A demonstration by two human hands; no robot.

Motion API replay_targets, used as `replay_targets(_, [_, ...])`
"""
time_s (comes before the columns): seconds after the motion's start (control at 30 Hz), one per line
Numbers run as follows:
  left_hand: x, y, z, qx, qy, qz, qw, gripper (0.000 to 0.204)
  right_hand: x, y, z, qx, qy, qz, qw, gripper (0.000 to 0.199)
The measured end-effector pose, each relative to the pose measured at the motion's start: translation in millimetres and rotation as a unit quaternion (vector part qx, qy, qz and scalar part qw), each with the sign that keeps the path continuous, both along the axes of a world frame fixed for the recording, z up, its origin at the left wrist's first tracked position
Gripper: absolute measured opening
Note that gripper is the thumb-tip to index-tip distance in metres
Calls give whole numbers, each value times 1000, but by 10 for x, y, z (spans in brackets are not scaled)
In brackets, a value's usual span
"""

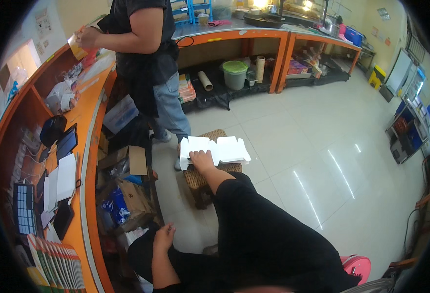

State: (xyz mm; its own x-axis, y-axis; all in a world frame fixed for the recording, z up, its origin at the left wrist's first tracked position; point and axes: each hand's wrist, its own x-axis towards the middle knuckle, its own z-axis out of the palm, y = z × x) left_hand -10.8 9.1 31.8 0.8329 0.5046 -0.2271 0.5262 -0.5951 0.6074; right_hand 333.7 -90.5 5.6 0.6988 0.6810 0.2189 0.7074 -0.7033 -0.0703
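Note:
A flat, unfolded white cardboard box blank [224, 149] lies on top of a woven wicker stool [202, 180] on the tiled floor. My right hand [202, 160] rests palm down on the blank's near left part with its fingers spread, the arm in a black sleeve. My left hand [163, 238] lies loosely on my black-clad knee and holds nothing. Just beyond the stool another person [146, 53], in a black top and jeans, stands at the counter with a small orange packet [76, 44] in both hands.
An orange counter [85, 146] runs along the left with tablets, papers and books on it. Cardboard boxes [134, 195] and blue packets are stowed beneath. A green-lidded bucket [235, 73] sits under the far counter. A pink stool [356, 266] stands at lower right.

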Motion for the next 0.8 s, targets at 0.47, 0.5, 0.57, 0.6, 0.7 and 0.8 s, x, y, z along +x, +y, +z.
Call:
replay_targets(0.47, [-1, 28, -5, -7, 14, -7, 1000, 31, 64, 33, 113, 59, -121, 0, 991, 12])
replay_targets(0.5, [-8, 30, 0, -4, -2, -15, 1000, 32, 52, 32, 140, 81, -144, 13, 986, 14])
replay_targets(0.57, [0, 36, -3, -2, -23, -28, 999, 34, 29, 35, 210, 71, -149, 24, 986, 17])
replay_targets(0.6, [11, 41, -15, -11, -35, -19, 999, 39, -2, 43, 256, 104, -169, 48, 979, 17])
replay_targets(0.7, [86, 58, -109, -44, -127, 6, 991, 58, -264, 75, 444, 175, -169, 151, 958, 19])
replay_targets(0.8, [159, 54, -268, 1, -252, 47, 966, 82, -1015, 47, 585, 252, -44, 275, 927, 28])
